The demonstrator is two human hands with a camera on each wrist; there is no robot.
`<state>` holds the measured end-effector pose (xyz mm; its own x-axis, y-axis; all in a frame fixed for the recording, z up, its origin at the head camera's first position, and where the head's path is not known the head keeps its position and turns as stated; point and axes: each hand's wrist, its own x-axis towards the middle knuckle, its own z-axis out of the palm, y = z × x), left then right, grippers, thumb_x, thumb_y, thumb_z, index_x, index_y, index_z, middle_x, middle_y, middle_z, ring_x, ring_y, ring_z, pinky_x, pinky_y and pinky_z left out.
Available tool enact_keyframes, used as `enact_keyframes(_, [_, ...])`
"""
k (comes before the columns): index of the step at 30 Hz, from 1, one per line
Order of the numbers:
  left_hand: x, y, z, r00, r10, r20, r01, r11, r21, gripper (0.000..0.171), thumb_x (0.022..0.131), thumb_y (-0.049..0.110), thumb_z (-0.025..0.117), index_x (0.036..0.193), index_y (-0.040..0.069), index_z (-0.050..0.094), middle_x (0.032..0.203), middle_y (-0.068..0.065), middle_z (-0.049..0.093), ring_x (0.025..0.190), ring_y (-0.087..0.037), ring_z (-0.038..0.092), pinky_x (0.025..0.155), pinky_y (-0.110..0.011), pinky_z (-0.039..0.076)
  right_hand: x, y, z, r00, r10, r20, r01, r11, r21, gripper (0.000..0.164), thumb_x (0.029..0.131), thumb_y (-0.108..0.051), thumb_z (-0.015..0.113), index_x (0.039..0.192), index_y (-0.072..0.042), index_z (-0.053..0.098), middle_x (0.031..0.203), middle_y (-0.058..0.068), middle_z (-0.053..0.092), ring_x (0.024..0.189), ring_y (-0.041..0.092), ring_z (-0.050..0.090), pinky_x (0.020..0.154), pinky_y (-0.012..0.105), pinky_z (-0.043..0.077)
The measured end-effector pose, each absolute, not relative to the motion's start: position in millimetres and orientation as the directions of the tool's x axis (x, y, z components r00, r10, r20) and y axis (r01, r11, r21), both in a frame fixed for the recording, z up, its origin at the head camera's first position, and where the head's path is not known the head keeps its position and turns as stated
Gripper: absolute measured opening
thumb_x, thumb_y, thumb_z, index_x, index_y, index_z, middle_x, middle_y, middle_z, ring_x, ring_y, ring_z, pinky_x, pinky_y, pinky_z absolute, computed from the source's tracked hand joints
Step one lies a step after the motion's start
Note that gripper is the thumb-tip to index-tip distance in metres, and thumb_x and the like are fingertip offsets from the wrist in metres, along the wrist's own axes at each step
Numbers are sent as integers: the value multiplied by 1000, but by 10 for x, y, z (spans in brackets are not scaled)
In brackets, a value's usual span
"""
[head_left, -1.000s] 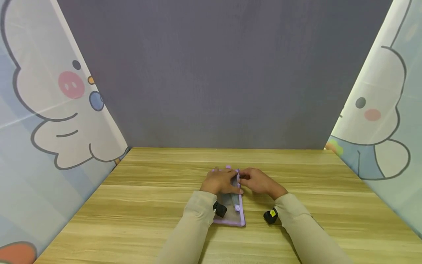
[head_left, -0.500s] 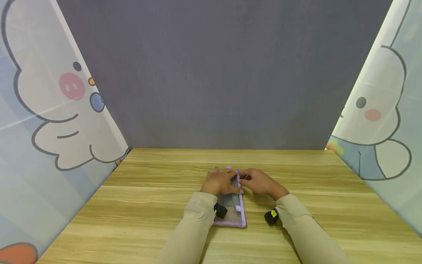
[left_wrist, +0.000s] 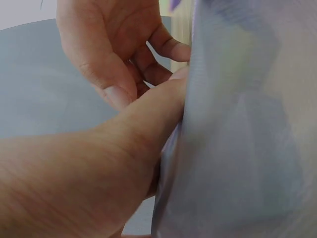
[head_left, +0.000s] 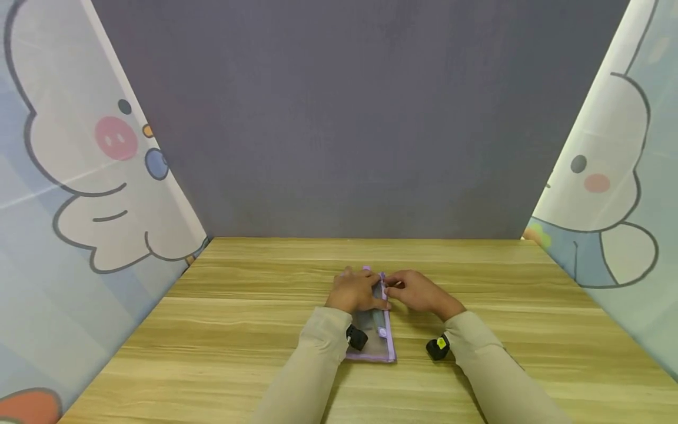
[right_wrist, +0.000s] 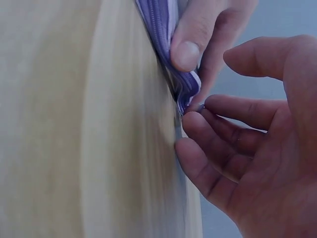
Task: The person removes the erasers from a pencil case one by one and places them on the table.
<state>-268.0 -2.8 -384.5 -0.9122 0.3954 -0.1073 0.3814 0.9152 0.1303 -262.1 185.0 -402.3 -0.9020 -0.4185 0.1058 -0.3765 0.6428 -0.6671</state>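
A see-through pouch [head_left: 373, 346] with lilac edging lies on the table in the head view. Along its right side runs a purple zipper [right_wrist: 159, 29], its end bent up in the right wrist view. My left hand [head_left: 354, 291] lies over the pouch's upper part and grips its zipper edge, with the thumb pressed on that edge. At the upper right corner, the loosely bent fingers of my right hand [head_left: 417, 292] touch the zipper's end. Its thumb stands apart from the zipper in the right wrist view. The contents of the pouch [left_wrist: 237, 129] look blurred.
A wood-grain table [head_left: 238, 330] lies under both arms. Behind it rises a grey panel [head_left: 339, 123], with cartoon-printed curtains [head_left: 63, 159] on the sides. Each wrist carries a small black camera [head_left: 357, 338].
Both hands keep nearly the same place on the pouch, with only slight shifts of the wrists to the right.
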Motion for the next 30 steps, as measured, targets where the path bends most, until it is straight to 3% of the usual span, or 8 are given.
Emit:
enact_keyframes(4, [-2687,-9,-3878,-906,411,-99,400,909,113,85,80,74,65,152,34,44,158,6,38,142,-43,32,109,-59,32,-2628,1860,-4074,-902,-417,112,-380,644,-664,32,99,-19,60,123,0,68,122,14,67,106,30,66,90,48,53])
enact_keyframes(11, [-2701,-13,-3897,-879,475,-35,471,878,91,81,80,71,69,147,28,53,145,5,49,127,-29,44,107,-54,35,-2649,1837,-4085,-891,-439,117,-402,641,-654,29,99,-18,59,120,0,69,120,13,67,106,28,65,91,48,52])
enact_keyframes(18, [-2833,-78,-3950,-823,568,-8,552,804,223,74,80,63,75,138,20,61,143,6,50,129,-25,42,112,-54,28,-2664,1845,-4054,-895,-432,114,-398,654,-643,33,101,-20,59,124,2,67,123,16,66,108,30,65,92,48,52])
enact_keyframes(26, [-2837,-114,-3935,-812,584,-25,548,776,311,79,80,56,79,143,14,57,147,2,49,137,-25,40,111,-46,35,-2668,1851,-4066,-897,-430,107,-387,644,-660,34,100,-21,59,125,3,66,124,17,66,108,31,64,92,49,52])
enact_keyframes(30, [-2829,-131,-3929,-813,581,-38,539,776,328,80,81,55,79,146,18,52,150,0,47,141,-28,37,112,-49,33,-2666,1851,-4071,-896,-431,107,-386,637,-667,35,100,-21,60,124,3,67,123,17,66,108,31,64,91,50,52])
